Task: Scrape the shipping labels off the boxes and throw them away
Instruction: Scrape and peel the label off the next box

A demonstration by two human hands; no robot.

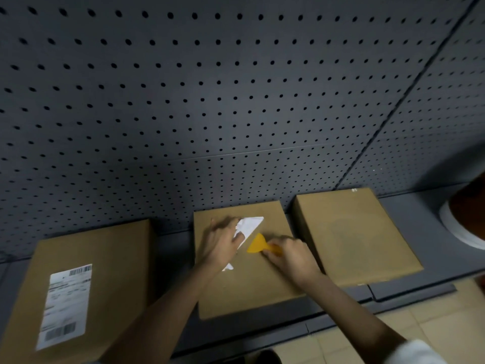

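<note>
Gripping the handle of a yellow scraper (258,245), the right hand (291,260) has its fingers curled round the tool and holds the fan-shaped blade flat against the top of the middle box (262,290). Just across the blade from it, the left hand (220,243) pinches the loosened white label (249,225) — the paper is crumpled at the fingertips, with one clean triangular corner pointing away from the hand and a small white scrap showing under the wrist. The two hands sit close together over the far half of that box, the scraper's edge lying between them and touching, or all but touching, the lifted paper.

Out beyond the left forearm lies the left box (115,271), its shipping label (65,303) stuck flat and whole — barcodes at both ends, print too blurred to read. Past the right hand sits the right box (351,232), its top face bare brown card. All three boxes rest on a dark grey ledge (409,290) in front of a grey pegboard wall (210,101). Farther off beyond the right hand, a white rim and something dark orange (467,216) show at the edge; I cannot tell what it is.
</note>
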